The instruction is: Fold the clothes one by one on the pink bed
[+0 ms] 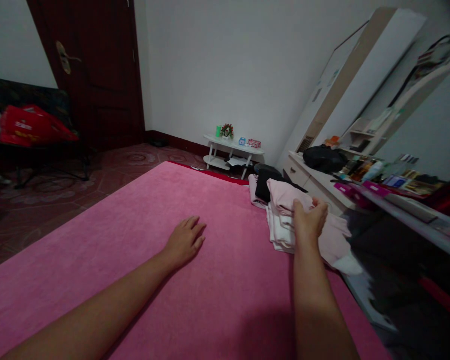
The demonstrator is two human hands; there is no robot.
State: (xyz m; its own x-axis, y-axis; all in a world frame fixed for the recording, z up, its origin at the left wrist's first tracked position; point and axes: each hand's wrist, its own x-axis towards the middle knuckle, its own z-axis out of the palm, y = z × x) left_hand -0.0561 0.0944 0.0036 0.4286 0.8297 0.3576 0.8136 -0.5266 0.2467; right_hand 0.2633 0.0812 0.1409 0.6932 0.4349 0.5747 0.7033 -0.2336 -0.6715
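My left hand (185,241) lies on the pink bedspread (225,280) with its fingers stretched out, holding nothing. To the right, my right hand (310,217) is closed on a pale pink garment (285,194) that tops a stack of folded clothes. The thumb shows on the near left side, while the other fingers are partly hidden. White folded clothes (280,232) lie under the pink one. More pale pink cloth (333,237) spreads out right of the hand, over the bed's edge. Behind the stack sits a folded black garment (264,184) beside a patterned pink one (254,190).
A small white table (232,144) with a flower pot stands by the far wall. At right are a dresser (322,182) crowded with bottles, a black bag (324,159) and a tall white unit (345,90). At left, a red bag (33,125) rests on a chair near a door (101,75).
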